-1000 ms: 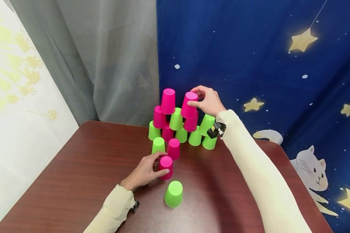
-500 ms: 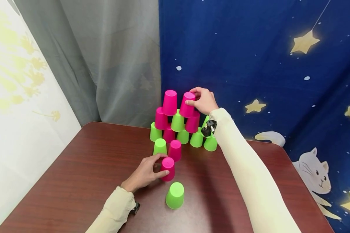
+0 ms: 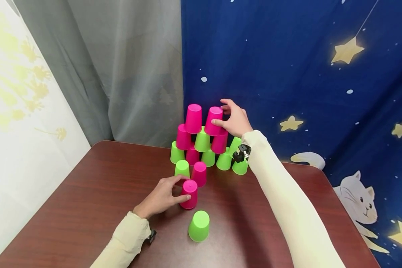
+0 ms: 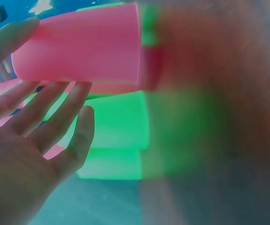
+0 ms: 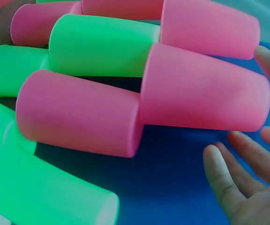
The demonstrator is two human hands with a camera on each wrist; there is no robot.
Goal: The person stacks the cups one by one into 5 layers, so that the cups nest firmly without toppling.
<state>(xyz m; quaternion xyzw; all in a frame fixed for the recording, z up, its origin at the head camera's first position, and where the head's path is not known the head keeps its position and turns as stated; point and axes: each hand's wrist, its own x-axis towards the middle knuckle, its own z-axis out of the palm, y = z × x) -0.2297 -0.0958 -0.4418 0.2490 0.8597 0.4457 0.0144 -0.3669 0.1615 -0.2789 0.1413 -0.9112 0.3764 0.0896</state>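
Observation:
Upside-down pink and green cups form a tiered stack at the table's back. My right hand is at the upper right pink cup, beside another upper pink cup. In the right wrist view its fingers are spread and apart from that cup, which overlaps a pink cup and a green cup. In front of the stack, my left hand holds a pink cup between thumb and fingers; the left wrist view shows this cup close up.
A green cup and a pink cup stand between the left hand's cup and the stack. Nearer the front stands a single green cup. The brown table backs onto grey and blue curtains.
My right hand has moved the upper pink cup slightly left, toward the other upper one, and its fingers have spread off it. My left hand keeps its hold on the front pink cup.

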